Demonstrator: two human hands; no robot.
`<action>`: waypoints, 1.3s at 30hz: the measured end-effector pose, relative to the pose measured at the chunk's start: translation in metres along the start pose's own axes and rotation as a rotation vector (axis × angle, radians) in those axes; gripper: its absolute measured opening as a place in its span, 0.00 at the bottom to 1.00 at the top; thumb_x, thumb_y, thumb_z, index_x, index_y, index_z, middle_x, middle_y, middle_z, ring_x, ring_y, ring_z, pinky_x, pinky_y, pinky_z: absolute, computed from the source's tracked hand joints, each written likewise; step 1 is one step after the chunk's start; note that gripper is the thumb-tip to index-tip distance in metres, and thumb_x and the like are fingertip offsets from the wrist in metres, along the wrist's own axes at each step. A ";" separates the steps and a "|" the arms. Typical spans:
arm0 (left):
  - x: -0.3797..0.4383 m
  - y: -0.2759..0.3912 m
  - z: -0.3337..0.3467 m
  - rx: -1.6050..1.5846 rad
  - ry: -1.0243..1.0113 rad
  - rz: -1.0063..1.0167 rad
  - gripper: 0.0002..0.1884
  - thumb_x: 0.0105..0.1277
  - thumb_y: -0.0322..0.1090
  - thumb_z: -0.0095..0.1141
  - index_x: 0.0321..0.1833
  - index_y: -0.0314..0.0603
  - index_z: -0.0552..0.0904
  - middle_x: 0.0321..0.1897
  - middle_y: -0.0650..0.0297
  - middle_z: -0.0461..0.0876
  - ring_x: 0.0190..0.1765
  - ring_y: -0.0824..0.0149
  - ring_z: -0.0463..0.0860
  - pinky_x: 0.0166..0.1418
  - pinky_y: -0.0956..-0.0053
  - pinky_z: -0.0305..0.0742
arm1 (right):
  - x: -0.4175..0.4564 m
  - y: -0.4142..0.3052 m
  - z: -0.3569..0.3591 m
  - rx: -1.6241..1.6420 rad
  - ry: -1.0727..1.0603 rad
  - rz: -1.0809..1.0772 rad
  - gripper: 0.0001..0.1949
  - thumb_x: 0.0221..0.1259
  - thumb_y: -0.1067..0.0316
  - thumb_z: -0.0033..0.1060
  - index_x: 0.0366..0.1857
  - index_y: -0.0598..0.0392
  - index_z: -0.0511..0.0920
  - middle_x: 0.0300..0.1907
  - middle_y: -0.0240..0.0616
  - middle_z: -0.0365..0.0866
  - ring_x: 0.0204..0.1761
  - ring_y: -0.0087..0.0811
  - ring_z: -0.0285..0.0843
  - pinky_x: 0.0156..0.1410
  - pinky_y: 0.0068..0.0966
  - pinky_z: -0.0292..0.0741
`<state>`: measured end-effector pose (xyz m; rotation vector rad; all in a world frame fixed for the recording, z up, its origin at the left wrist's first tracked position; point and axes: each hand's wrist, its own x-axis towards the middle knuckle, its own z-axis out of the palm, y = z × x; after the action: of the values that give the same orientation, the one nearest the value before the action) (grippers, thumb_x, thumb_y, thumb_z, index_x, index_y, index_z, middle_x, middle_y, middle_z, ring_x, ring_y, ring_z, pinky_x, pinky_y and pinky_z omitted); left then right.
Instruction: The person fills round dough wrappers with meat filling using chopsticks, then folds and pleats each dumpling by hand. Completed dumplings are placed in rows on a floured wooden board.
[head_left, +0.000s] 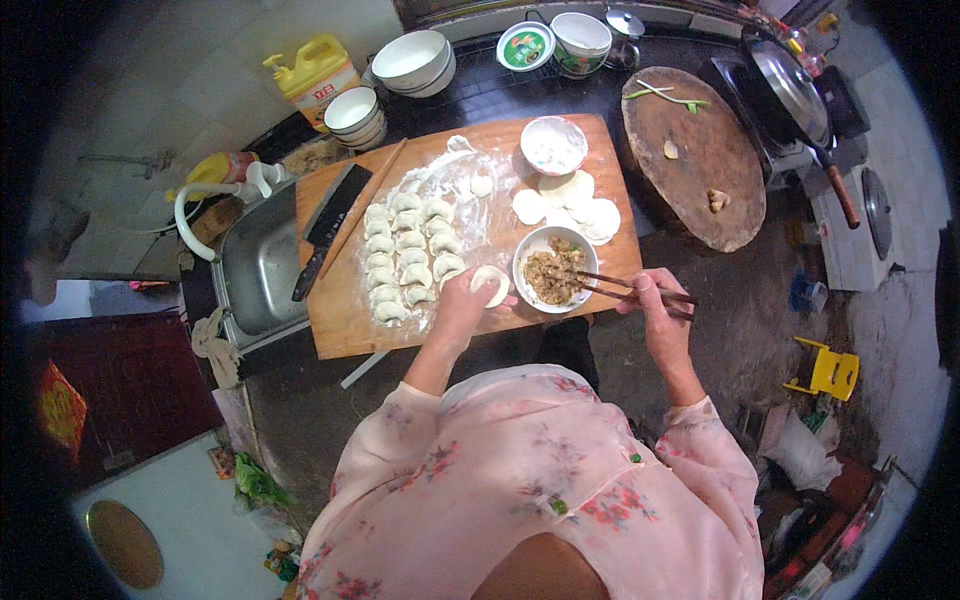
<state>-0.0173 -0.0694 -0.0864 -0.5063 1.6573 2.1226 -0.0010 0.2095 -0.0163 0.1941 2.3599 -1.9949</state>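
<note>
My left hand (463, 301) holds a round dumpling wrapper (491, 285) above the near edge of a floured wooden board (480, 334). In my right hand (657, 309) is a pair of dark chopsticks (611, 283), their tips in the minced filling (551, 274). That filling lies in a white bowl (523, 289) between my two hands. Left of my left hand, folded dumplings (411, 255) stand in rows on the board. Flat wrappers (570, 196) overlap beyond the filling bowl, next to a bowl of white flour (555, 144).
A cleaver (330, 225) and a rolling pin (367, 202) lie on the board's left, beside a steel sink (262, 262). A round chopping block (690, 169) with scallion and ginger stands right. Stacked bowls (412, 64) and a yellow jug (311, 79) are behind. A lidded wok's handle (844, 196) juts out.
</note>
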 end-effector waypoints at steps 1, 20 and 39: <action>-0.002 0.002 0.004 -0.012 0.010 -0.008 0.13 0.71 0.27 0.53 0.53 0.23 0.78 0.39 0.54 0.86 0.37 0.67 0.87 0.41 0.76 0.84 | -0.003 0.003 0.003 0.017 -0.003 -0.010 0.15 0.75 0.59 0.53 0.38 0.62 0.79 0.31 0.37 0.81 0.31 0.29 0.84 0.39 0.25 0.81; 0.014 0.008 0.006 -0.325 -0.173 -0.077 0.14 0.71 0.26 0.52 0.56 0.25 0.75 0.50 0.54 0.81 0.53 0.63 0.83 0.63 0.64 0.81 | -0.016 0.028 0.028 0.056 0.033 -0.020 0.09 0.71 0.69 0.58 0.42 0.64 0.82 0.35 0.36 0.84 0.35 0.28 0.86 0.43 0.24 0.81; 0.016 -0.009 -0.016 -0.571 -0.118 -0.154 0.17 0.78 0.29 0.43 0.65 0.28 0.66 0.62 0.50 0.75 0.64 0.55 0.77 0.70 0.48 0.74 | -0.001 0.007 0.022 0.032 0.126 0.067 0.15 0.74 0.61 0.53 0.37 0.64 0.82 0.30 0.37 0.83 0.31 0.28 0.86 0.37 0.23 0.78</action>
<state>-0.0254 -0.0815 -0.1054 -0.6317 0.8988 2.4380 -0.0003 0.1891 -0.0270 0.4063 2.3603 -2.0477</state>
